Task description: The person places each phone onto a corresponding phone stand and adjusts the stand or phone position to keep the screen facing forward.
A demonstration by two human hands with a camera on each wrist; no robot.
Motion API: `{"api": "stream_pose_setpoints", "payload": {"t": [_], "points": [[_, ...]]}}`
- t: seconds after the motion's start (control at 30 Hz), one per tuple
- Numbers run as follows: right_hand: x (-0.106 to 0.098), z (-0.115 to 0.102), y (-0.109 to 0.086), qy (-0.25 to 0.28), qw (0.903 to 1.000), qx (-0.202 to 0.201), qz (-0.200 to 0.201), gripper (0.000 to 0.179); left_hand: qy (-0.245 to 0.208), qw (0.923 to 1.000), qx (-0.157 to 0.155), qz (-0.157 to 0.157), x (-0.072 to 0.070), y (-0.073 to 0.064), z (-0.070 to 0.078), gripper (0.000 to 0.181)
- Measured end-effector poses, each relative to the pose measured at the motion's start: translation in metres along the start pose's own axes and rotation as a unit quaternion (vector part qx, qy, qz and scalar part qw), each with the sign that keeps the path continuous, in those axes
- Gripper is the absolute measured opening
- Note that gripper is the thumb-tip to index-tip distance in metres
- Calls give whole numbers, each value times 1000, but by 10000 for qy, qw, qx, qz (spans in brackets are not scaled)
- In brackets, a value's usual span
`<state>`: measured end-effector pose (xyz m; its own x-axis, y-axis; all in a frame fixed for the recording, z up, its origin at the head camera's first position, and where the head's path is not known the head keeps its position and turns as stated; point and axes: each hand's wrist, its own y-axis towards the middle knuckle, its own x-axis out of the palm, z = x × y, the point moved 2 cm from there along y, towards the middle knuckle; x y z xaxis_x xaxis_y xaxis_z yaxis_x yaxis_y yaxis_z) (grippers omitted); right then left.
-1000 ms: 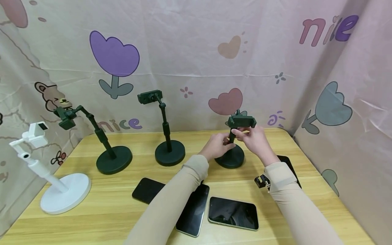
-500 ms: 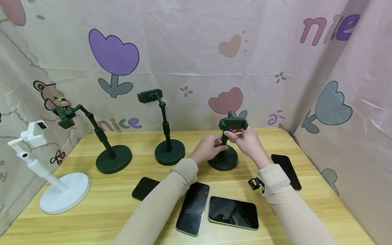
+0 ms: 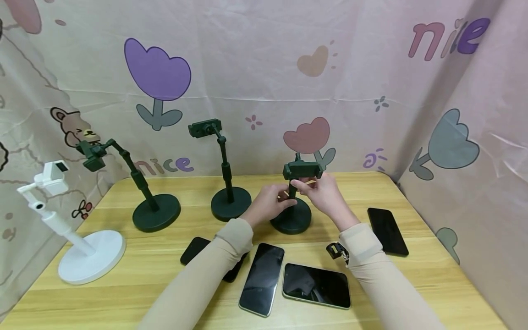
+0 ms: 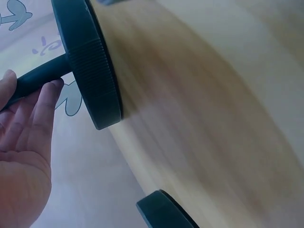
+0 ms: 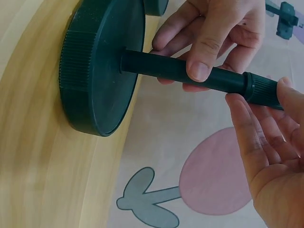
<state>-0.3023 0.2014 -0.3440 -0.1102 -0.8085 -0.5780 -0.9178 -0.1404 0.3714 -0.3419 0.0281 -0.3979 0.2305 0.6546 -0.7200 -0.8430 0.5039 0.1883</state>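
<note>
A dark green phone stand (image 3: 292, 222) with a round base, a straight pole and a clamp head (image 3: 303, 170) is between my two hands at the back of the table. My left hand (image 3: 270, 202) grips the smooth lower pole (image 5: 166, 67), its thumb lying along the near side. Higher up, my right hand (image 3: 323, 197) pinches the ribbed collar (image 5: 261, 89) between thumb and fingers, below the clamp. In the left wrist view the ridged edge of the base (image 4: 92, 71) stands close over the wood. Part of the pole is hidden behind the fingers.
Two more green stands (image 3: 231, 204) (image 3: 156, 213) and a white stand (image 3: 91, 256) are to the left. In front lie phones: one upright (image 3: 261, 279), one sideways (image 3: 316, 286), and dark ones (image 3: 194, 250) partly under the left sleeve. Another phone (image 3: 387, 231) lies at right. A curtain hangs behind.
Both hands have moved left and slightly nearer, carrying the green stand along toward the middle green one. The phone at the right is now fully uncovered by the right sleeve.
</note>
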Motion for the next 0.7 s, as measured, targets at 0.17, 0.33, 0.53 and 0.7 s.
{"api": "stream_pose_setpoints", "payload": {"t": [0.17,0.33,0.53,0.7], "points": [[4,-4,-1,10,10000,-73,-35,23,-34,10000,-49,27,-3,-7,-1,19],[7,-8,-3,-22,9999,-72,-73,25,15,10000,-16,58,-6,-11,-2,15],[9,-11,-6,-51,9999,-31,-127,25,21,10000,-59,21,-10,-16,-1,16],[13,-14,-7,-122,9997,-8,-207,26,120,9999,-103,45,-12,-22,-2,20]]}}
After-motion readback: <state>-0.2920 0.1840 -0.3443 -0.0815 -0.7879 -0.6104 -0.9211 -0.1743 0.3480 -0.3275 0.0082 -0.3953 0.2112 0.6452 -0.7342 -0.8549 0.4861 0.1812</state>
